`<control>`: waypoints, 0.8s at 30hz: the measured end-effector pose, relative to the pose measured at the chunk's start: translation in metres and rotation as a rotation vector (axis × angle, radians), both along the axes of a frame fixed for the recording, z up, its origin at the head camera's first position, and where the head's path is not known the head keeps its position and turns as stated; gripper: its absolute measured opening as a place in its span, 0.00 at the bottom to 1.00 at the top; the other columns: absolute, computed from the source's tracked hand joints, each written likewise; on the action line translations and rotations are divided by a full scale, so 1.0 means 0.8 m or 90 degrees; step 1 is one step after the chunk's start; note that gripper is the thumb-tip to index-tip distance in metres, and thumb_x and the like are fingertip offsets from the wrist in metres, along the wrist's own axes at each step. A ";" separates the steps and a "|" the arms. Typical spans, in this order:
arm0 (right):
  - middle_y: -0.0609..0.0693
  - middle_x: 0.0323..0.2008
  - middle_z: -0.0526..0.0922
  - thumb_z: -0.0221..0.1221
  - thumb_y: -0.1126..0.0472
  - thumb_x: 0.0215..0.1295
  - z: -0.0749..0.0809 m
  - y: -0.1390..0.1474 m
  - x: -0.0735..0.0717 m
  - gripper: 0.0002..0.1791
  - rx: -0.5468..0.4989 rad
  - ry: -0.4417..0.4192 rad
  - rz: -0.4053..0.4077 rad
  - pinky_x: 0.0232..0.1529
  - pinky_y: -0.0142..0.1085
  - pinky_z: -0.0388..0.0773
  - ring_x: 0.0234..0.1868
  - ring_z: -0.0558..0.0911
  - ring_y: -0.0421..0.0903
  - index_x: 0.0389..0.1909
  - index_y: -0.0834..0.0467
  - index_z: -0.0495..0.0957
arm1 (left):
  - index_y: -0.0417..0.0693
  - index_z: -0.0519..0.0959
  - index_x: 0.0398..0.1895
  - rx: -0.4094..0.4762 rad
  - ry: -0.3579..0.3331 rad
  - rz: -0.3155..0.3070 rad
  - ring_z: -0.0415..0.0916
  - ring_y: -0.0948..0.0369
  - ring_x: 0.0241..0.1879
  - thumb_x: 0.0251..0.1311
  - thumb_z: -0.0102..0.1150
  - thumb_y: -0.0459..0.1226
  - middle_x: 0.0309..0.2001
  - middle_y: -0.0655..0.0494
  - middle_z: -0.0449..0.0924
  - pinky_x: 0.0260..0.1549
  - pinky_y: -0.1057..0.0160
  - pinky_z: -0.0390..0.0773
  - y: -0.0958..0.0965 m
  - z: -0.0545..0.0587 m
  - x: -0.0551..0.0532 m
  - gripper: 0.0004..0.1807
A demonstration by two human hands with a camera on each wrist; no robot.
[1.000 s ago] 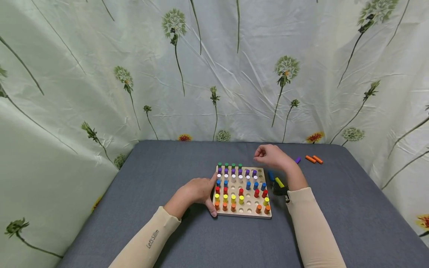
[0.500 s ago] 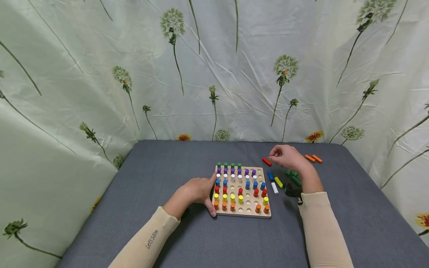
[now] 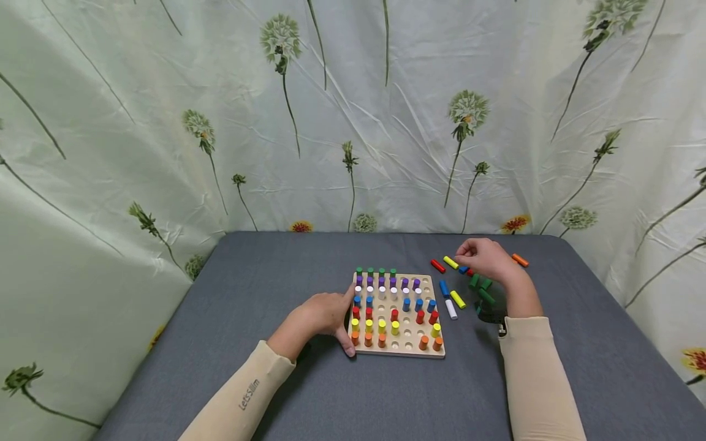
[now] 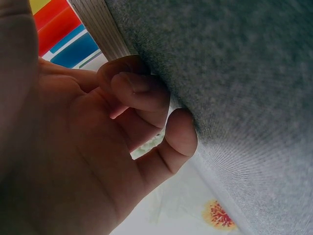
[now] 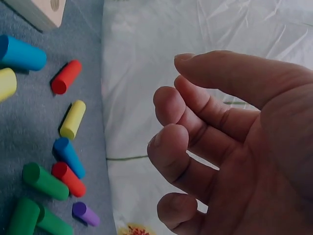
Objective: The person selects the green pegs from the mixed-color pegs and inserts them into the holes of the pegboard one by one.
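Note:
My left hand (image 3: pixel 325 313) holds the left side of a wooden pegboard (image 3: pixel 408 353), thumb at the front corner and forefinger along the edge. In the left wrist view its other fingers (image 4: pixel 181 134) curl against the cloth beside the board's wooden edge (image 4: pixel 100 24). Upright pegs stand on the board in coloured rows, from green pegs (image 3: pixel 382 272) at the back to orange pegs (image 3: pixel 368 339) in front, with some bare holes. My right hand (image 3: pixel 488 260) hovers over loose pegs right of the board, fingers loosely bent and thumb near the forefinger, holding nothing in the right wrist view.
Loose pegs lie on the grey cloth right of the board: a red peg (image 5: pixel 66 77), a yellow peg (image 5: pixel 73 119), a purple peg (image 5: pixel 85 214), several green ones, a white peg (image 3: pixel 451 309) and an orange peg (image 3: pixel 520 260). A flowered curtain (image 3: pixel 331 122) hangs behind the table.
My right hand has moved right from behind the board, uncovering red, yellow, blue, white and green loose pegs; one orange peg is now hidden behind it. My left hand stays on the board.

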State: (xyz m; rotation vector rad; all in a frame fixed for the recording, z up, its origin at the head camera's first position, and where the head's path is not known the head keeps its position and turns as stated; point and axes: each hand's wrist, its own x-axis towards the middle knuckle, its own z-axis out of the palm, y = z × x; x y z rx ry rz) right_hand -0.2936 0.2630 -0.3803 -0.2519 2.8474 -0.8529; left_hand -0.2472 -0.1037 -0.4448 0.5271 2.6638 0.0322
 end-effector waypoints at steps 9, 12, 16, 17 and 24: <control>0.61 0.41 0.84 0.59 0.56 0.78 -0.003 0.017 0.003 0.16 0.018 -0.005 -0.030 0.36 0.36 0.74 0.36 0.78 0.48 0.48 0.67 0.81 | 0.50 0.36 0.89 0.022 -0.011 0.010 0.76 0.52 0.71 0.32 0.83 0.70 0.77 0.47 0.72 0.73 0.50 0.73 0.000 -0.001 -0.003 0.87; 0.62 0.41 0.84 0.59 0.56 0.78 -0.008 0.021 0.002 0.16 0.021 -0.010 -0.038 0.35 0.36 0.74 0.35 0.78 0.48 0.47 0.67 0.81 | 0.50 0.37 0.89 0.022 -0.016 0.013 0.76 0.52 0.71 0.33 0.83 0.70 0.78 0.47 0.71 0.74 0.50 0.72 0.000 0.000 -0.002 0.86; 0.62 0.41 0.84 0.59 0.56 0.78 -0.014 0.025 -0.002 0.15 0.016 -0.011 -0.048 0.35 0.36 0.74 0.35 0.78 0.48 0.47 0.67 0.81 | 0.50 0.37 0.89 0.025 -0.016 0.016 0.76 0.52 0.71 0.33 0.83 0.70 0.78 0.48 0.71 0.74 0.49 0.72 0.001 0.000 -0.002 0.86; 0.62 0.41 0.84 0.58 0.56 0.78 -0.016 0.026 -0.003 0.16 0.017 -0.011 -0.050 0.36 0.36 0.74 0.36 0.78 0.48 0.48 0.67 0.81 | 0.50 0.38 0.89 0.026 -0.015 0.016 0.75 0.52 0.71 0.33 0.83 0.70 0.78 0.48 0.71 0.74 0.49 0.72 0.001 0.000 -0.002 0.86; 0.62 0.44 0.83 0.56 0.56 0.76 -0.023 0.041 -0.002 0.17 0.046 -0.033 -0.082 0.36 0.37 0.73 0.38 0.77 0.50 0.46 0.68 0.81 | 0.49 0.40 0.89 0.020 -0.011 0.013 0.76 0.52 0.71 0.33 0.82 0.71 0.78 0.47 0.71 0.74 0.49 0.72 0.002 -0.001 -0.001 0.85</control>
